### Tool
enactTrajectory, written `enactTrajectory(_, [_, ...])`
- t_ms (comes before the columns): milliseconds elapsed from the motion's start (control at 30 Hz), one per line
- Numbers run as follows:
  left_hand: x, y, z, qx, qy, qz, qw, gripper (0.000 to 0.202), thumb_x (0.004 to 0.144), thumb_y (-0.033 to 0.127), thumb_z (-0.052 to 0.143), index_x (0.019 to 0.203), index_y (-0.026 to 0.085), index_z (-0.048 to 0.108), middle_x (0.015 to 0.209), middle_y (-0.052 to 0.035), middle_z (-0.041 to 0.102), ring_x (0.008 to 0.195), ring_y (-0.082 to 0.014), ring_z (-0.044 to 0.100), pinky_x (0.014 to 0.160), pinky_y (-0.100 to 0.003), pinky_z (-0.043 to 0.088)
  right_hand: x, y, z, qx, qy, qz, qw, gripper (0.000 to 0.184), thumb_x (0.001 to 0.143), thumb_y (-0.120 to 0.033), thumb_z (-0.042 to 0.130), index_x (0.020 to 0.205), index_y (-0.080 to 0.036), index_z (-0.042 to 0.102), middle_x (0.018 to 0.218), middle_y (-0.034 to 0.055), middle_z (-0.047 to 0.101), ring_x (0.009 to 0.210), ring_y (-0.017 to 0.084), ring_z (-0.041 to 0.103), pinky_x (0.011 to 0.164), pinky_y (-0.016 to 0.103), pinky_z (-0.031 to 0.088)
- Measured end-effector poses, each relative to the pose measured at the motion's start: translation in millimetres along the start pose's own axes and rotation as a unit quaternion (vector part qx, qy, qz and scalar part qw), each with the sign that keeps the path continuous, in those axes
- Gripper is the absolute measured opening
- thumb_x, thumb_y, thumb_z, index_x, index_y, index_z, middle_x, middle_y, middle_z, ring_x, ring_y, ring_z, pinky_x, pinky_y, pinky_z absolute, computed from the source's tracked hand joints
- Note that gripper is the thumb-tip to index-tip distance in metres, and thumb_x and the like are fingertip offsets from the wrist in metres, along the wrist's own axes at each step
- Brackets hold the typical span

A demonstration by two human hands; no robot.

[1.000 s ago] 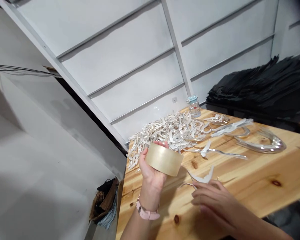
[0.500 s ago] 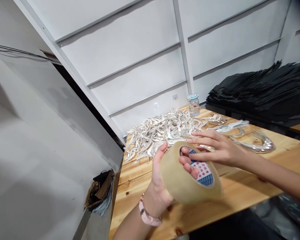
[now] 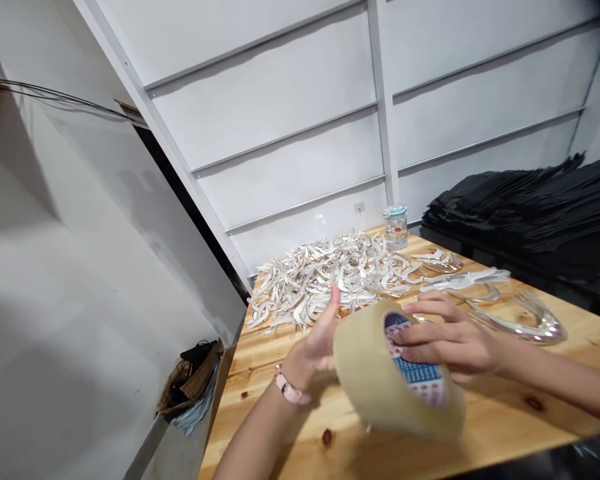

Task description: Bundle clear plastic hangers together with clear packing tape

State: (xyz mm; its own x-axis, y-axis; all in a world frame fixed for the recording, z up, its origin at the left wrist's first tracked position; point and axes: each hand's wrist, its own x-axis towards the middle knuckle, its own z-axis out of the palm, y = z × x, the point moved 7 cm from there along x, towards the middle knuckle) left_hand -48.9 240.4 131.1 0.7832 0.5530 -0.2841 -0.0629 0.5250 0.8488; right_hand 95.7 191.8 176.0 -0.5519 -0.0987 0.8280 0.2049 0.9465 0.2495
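A large roll of clear packing tape (image 3: 365, 367) is tilted above the wooden table, its printed blue, white and pink core facing right. My right hand (image 3: 455, 340) holds it, fingers reaching into the core and the thumb hidden. My left hand (image 3: 317, 340), with a pink watch (image 3: 290, 390) on the wrist, is just left of the roll. Its thumb stretches upward, apart from the tape; the other fingers are mostly hidden behind the roll.
Many curved white and clear plastic strips (image 3: 325, 273) are heaped at the back of the wooden table (image 3: 260, 413). Clear curved pieces (image 3: 525, 327) lie at right, near a lidded bottle (image 3: 396, 230). Black sheets (image 3: 520, 213) are stacked beyond. An open box (image 3: 190, 380) stands at left.
The left fingers have come out of the roll's core, and the right fingers now reach into it. The roll has shifted right and lower and turned slightly. The view has shifted a little.
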Motion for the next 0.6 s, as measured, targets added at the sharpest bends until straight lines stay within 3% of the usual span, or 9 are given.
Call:
enactTrajectory(67, [-4.1,28.5,-27.1,0.151,0.147,0.056,0.976,0.090,0.072,0.090,0.019,0.066,0.012,0.064,0.063,-0.0119,0.063,0.061,-0.0232,0.060,0.068,-0.038,0.047,-25.4,22.0,10.6,0.103,0.052,0.178,0.977,0.030,0.081,-0.053,0.063,0.094,-0.027,0.070,0.085,0.0028,0.077,0.090,0.027,0.069,0.077,0.038,0.056])
enactTrajectory(100, [-12.8,50.8,-35.4,0.241,0.248,0.126,0.930,0.081,0.075,0.085,0.029,0.066,0.013,0.063,0.066,-0.0106,0.063,0.066,-0.0226,0.060,0.070,-0.036,0.046,-37.1,30.1,17.8,0.119,0.068,0.239,0.961,0.031,0.081,-0.052,0.063,0.098,-0.026,0.068,0.083,0.0036,0.076,0.083,0.026,0.070,0.070,0.036,0.057])
enactTrajectory(167, [-36.8,89.4,-22.0,0.395,0.392,0.280,0.782,0.055,0.083,0.068,0.048,0.071,0.016,0.063,0.077,-0.0079,0.065,0.077,-0.0215,0.059,0.076,-0.033,0.045,-59.6,48.3,29.3,0.140,0.110,0.371,0.911,0.029,0.084,-0.044,0.062,0.104,-0.023,0.064,0.083,0.0041,0.074,0.071,0.023,0.070,0.058,0.031,0.057])
enactTrajectory(200, [-45.3,98.7,-4.0,0.453,0.417,0.338,0.712,0.041,0.086,0.057,0.054,0.077,0.018,0.064,0.083,-0.0065,0.065,0.083,-0.0208,0.059,0.079,-0.032,0.044,-69.2,56.1,35.0,0.153,0.122,0.427,0.883,0.030,0.084,-0.040,0.062,0.108,-0.022,0.062,0.085,0.0045,0.074,0.071,0.022,0.070,0.057,0.030,0.058])
enactTrajectory(233, [-48.2,100.9,15.9,0.501,0.411,0.371,0.665,0.030,0.088,0.048,0.056,0.083,0.019,0.065,0.088,-0.0056,0.066,0.087,-0.0205,0.059,0.082,-0.032,0.043,-78.0,63.1,40.5,0.176,0.131,0.480,0.850,0.033,0.082,-0.038,0.065,0.110,-0.022,0.061,0.090,0.0049,0.073,0.075,0.023,0.070,0.060,0.029,0.058])
enactTrajectory(300, [-42.7,91.4,49.2,0.573,0.352,0.384,0.633,0.020,0.090,0.038,0.057,0.095,0.022,0.067,0.099,-0.0059,0.067,0.098,-0.0218,0.057,0.090,-0.033,0.040,-88.6,70.7,49.4,0.229,0.135,0.542,0.797,0.046,0.072,-0.037,0.075,0.113,-0.022,0.060,0.102,0.0062,0.072,0.090,0.026,0.069,0.072,0.033,0.059])
enactTrajectory(367, [-33.1,75.5,66.9,0.623,0.287,0.371,0.625,0.025,0.088,0.034,0.060,0.110,0.025,0.066,0.111,-0.0080,0.065,0.107,-0.0250,0.054,0.097,-0.037,0.036,-88.5,70.1,53.7,0.268,0.128,0.546,0.783,0.053,0.069,-0.036,0.079,0.115,-0.021,0.059,0.109,0.0077,0.070,0.099,0.029,0.066,0.082,0.037,0.057])
enactTrajectory(467, [-15.8,56.3,64.1,0.659,0.214,0.346,0.632,0.034,0.086,0.030,0.062,0.120,0.025,0.064,0.117,-0.0103,0.063,0.111,-0.0283,0.052,0.099,-0.040,0.034,-85.1,62.1,59.0,0.310,0.127,0.546,0.768,0.051,0.069,-0.037,0.078,0.113,-0.019,0.058,0.104,0.0066,0.069,0.095,0.027,0.065,0.081,0.038,0.056])
enactTrajectory(600, [2.1,46.5,44.9,0.659,0.184,0.329,0.651,0.024,0.088,0.030,0.060,0.110,0.025,0.069,0.108,-0.0102,0.066,0.103,-0.0277,0.055,0.093,-0.039,0.037,-83.9,49.0,68.2,0.323,0.117,0.563,0.752,0.055,0.063,-0.035,0.082,0.109,-0.020,0.056,0.094,0.0016,0.066,0.084,0.022,0.064,0.070,0.033,0.056])
